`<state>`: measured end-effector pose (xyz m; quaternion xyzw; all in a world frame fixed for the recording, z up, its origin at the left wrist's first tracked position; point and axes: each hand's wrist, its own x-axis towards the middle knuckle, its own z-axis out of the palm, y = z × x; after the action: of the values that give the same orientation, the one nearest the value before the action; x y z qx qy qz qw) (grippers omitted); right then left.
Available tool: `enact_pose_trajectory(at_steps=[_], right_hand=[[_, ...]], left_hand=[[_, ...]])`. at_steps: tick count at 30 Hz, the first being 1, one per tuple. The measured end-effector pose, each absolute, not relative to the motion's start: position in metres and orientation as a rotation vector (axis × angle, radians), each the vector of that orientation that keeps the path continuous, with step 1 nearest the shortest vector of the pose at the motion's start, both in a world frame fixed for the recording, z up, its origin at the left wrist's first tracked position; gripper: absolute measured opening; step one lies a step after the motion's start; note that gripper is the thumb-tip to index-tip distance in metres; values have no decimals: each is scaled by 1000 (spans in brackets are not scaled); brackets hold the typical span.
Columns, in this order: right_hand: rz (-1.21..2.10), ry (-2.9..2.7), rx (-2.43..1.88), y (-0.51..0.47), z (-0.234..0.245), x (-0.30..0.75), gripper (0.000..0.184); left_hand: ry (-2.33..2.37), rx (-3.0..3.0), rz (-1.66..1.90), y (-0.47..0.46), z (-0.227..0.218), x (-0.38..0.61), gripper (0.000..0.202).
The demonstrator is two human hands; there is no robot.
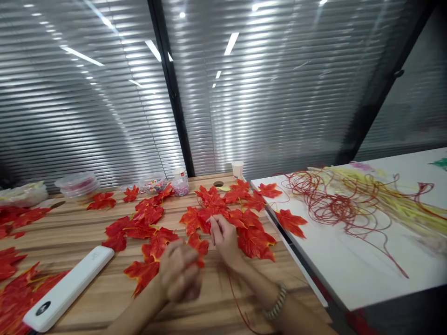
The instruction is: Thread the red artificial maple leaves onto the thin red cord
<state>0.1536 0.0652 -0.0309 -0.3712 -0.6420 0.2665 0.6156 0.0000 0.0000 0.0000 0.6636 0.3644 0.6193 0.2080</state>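
Observation:
Over the wooden table (122, 279), my left hand (179, 272) is curled closed and smeared by motion; whatever it may hold is hidden. My right hand (225, 239) is to its right and slightly farther away, thumb and fingers pinched together. Too little shows at those fingertips to name what they hold. Red artificial maple leaves (256, 242) lie around and beneath my right hand, and more maple leaves (145, 272) are beside my left. From under my right wrist a thin red cord (233, 291) runs down toward the table's near edge.
A white power bank (70, 288) lies at left. Along the back stand plastic containers (77, 184), a tub of colourful beads (153, 184), a bead jar (180, 187) and a paper cup (238, 170). Tangled red cord (331, 204) and yellow strips (394, 204) cover part of the white table (366, 279).

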Motion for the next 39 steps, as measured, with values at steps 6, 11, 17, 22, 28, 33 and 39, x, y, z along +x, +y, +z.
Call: enact_pose_trajectory(at_steps=[6, 11, 17, 22, 28, 33, 39], right_hand=[[337, -1706, -738, 58, -36, 150, 22], [132, -1815, -720, 57, -40, 150, 23], [157, -1894, -691, 58, -43, 151, 23], [236, -1878, -706, 61, -52, 149, 23], [128, -1893, -731, 66, -53, 154, 24], [140, -1909, -745, 65, -55, 151, 26], [273, -1843, -699, 65, -57, 145, 22]], left_hand=[[1077, 2101, 1819, 57, -25, 28, 5], [1073, 1943, 1652, 54, -37, 19, 8], [1064, 1990, 1520, 54, -23, 7, 16], [1048, 1901, 1499, 58, -16, 8, 11], [1031, 1847, 1477, 61, -18, 10, 8], [988, 1713, 1462, 61, -29, 12, 5], [907, 1202, 1439, 64, -31, 14, 21]])
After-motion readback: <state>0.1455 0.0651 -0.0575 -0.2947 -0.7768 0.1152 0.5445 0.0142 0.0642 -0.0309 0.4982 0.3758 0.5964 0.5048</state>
